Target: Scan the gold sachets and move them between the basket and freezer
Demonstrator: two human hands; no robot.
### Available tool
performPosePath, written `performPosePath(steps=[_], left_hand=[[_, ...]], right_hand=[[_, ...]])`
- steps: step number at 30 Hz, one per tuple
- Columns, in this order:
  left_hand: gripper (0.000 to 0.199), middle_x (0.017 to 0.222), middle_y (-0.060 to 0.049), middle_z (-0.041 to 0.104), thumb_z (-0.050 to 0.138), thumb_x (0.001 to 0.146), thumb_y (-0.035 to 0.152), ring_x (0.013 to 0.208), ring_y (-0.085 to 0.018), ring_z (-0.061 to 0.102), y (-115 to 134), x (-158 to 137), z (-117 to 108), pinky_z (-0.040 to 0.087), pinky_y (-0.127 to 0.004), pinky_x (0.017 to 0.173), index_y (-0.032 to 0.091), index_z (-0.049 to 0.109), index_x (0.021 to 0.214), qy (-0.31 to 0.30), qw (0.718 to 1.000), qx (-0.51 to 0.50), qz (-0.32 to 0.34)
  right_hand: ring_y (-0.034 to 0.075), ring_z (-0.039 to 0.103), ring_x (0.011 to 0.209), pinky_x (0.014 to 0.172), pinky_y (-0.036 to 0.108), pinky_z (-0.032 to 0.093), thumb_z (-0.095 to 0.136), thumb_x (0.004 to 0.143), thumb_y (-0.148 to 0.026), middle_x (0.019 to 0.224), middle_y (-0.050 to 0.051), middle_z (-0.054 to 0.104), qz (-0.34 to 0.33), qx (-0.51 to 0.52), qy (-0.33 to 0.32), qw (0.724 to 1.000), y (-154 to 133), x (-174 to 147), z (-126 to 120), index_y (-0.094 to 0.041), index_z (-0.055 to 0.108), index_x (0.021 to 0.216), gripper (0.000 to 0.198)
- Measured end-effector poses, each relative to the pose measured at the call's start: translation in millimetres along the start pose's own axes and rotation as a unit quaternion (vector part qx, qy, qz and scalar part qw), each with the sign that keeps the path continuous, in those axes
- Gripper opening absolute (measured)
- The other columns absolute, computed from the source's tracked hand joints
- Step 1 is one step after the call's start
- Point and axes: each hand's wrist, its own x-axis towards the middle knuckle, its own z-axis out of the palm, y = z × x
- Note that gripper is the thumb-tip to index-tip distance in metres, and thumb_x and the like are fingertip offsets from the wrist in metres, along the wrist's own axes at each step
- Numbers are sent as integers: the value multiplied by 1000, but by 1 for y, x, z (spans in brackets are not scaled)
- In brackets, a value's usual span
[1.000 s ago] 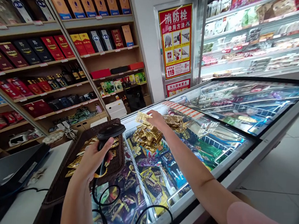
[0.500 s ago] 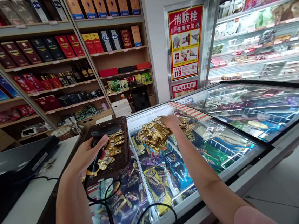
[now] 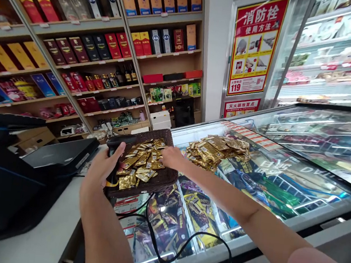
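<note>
My left hand [image 3: 102, 166] is wrapped round the handle of a black barcode scanner [image 3: 111, 179] with a yellow edge, at the left rim of a brown woven basket [image 3: 166, 177]. Many small gold foil packets [image 3: 141, 159] lie loose in that basket. My right hand [image 3: 173, 157] is over the basket's right side, its fingers curled in close to the packets; what they may hold is hidden. Just right of the basket, a heap of similar gold packets [image 3: 211, 149] is spread on the glass top of a chest freezer [image 3: 205, 130].
A black cable [image 3: 153, 232] loops over the freezer glass in front. Bagged frozen goods show beneath it. On the left, a dark electronic device [image 3: 58, 151] stands on a white counter [image 3: 46, 218]. Shelves of boxed bottles [image 3: 97, 45] line the back wall, beside a red fire-hydrant poster [image 3: 258, 46].
My right hand has moved left from the gold heap to the basket. More gold packets show in the basket, and the view has turned left. My left hand keeps hold of the scanner.
</note>
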Motion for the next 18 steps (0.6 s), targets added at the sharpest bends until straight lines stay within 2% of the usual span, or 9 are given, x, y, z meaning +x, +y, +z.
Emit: performPosePath(steps=[3,7,10,14,16,18], left_hand=[[58,61,-2,63,68,65,72,56,-20,62,-2,0,-2,49,-29,52,18,63,86,-7,1000,-21,-3],[59,74,-3,66,68,65,72,56,-18,61,-7,3,-1,47,-27,53,18,64,89,-18,998,-50,23],[59,79,-3,66,69,64,72,56,-17,62,-9,5,2,46,-27,53,19,63,89,-29,997,-58,34],[60,67,-2,64,68,64,74,56,-19,62,-7,5,8,45,-27,54,19,63,88,-42,997,-52,42],[61,66,-2,65,67,65,75,55,-19,61,-5,4,10,45,-27,54,19,63,89,-45,997,-45,49],[62,66,-3,66,67,64,75,53,-19,60,-2,2,12,45,-27,54,19,64,90,-44,997,-40,56]], right_hand=[[29,67,102,79,38,53,57,90,-18,110,18,71,-95,-90,-59,990,-37,11,14,-12,72,102,20],[28,70,96,74,37,54,53,89,-8,100,17,74,-170,-148,-68,972,-40,14,24,-12,75,98,24],[28,70,97,75,37,54,53,89,-8,100,18,74,-168,-155,-52,972,-30,14,29,-11,75,99,24],[27,71,95,75,36,53,47,92,-6,97,19,74,-149,-144,-39,977,-27,14,33,-9,75,98,28],[27,71,94,74,36,53,44,93,-5,95,20,74,-153,-132,-13,979,-28,11,29,-8,74,95,30],[27,70,93,72,35,53,43,94,-6,97,19,73,-145,-112,29,983,-27,5,20,-9,72,100,30]])
